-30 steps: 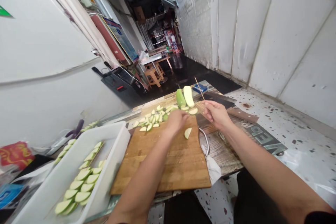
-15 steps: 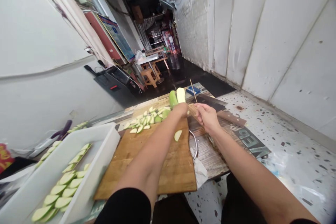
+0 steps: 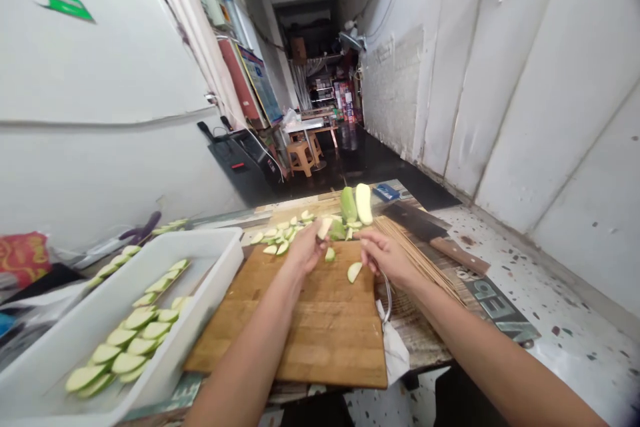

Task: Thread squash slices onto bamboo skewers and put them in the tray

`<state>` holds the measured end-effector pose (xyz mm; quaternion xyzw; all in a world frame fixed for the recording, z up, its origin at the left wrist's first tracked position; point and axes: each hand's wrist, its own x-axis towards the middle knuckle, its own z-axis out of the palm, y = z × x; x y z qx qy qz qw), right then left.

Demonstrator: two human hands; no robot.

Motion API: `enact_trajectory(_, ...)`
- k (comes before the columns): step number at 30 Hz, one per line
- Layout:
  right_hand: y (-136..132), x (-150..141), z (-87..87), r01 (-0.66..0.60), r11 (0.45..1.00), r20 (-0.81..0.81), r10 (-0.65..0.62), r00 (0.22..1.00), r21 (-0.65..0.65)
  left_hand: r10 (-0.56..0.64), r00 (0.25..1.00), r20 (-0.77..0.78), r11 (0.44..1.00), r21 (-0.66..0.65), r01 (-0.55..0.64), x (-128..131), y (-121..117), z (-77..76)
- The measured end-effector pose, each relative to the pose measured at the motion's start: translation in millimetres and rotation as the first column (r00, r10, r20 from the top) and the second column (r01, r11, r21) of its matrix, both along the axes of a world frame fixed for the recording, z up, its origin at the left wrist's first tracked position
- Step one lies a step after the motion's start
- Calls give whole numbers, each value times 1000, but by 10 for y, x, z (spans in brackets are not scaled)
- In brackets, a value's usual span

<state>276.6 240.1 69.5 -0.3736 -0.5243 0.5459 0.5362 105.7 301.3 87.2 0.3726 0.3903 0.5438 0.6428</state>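
My left hand (image 3: 303,251) is closed on a pale green vegetable slice (image 3: 324,227), held just above the far end of the wooden cutting board (image 3: 320,327). My right hand (image 3: 384,256) is pinched shut close beside it, on what looks like a thin wooden skewer pointing toward the slice. Two loose slices (image 3: 354,271) lie on the board between and below the hands. A heap of cut slices (image 3: 281,237) lies along the board's far left edge. Two long vegetable halves (image 3: 356,203) lie beyond the hands.
A white tray (image 3: 213,259) at the left holds rows of skewered slices (image 3: 133,340). A bundle of skewers (image 3: 423,259) and a cleaver (image 3: 425,228) lie right of the board. A white cloth (image 3: 395,349) hangs at the board's right edge. White walls close both sides.
Both hands drew back from the vegetable halves toward the board. My left hand now holds a slice. The skewer that stood upright in my right hand now points toward the slice.
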Motion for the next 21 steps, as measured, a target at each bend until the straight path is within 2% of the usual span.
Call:
enact_trajectory(2, 6, -191, 60, -55, 998, 57, 55, 997, 4, 63, 996, 60, 998, 15, -64, -217, -33, 13)
enact_trajectory(4, 27, -381, 126, -58, 998, 98, 57, 994, 1, 141, 987, 77, 989, 33, -144, -363, -35, 17)
enact_trajectory(7, 53, -615, 157, -82, 996, 142, 88, 986, -46, 291, 956, 50, 954, 61, -293, -473, -6, -3)
enact_trajectory(9, 43, -718, 110, -99, 992, 176, 111, 978, -77, 361, 932, 31, 930, 63, -362, -510, 19, -28)
enact_trajectory(14, -55, -826, -72, -59, 997, 315, 74, 946, -58, 312, 942, 122, 947, 40, -319, -585, 58, -59)
enact_trajectory(17, -76, -839, -121, -86, 995, 290, 99, 952, -55, 349, 918, 186, 936, -27, -350, -620, 44, -29)
enact_trajectory(21, -77, -844, -136, -80, 992, 262, 103, 959, -97, 367, 880, 300, 926, -26, -377, -634, -16, 27)
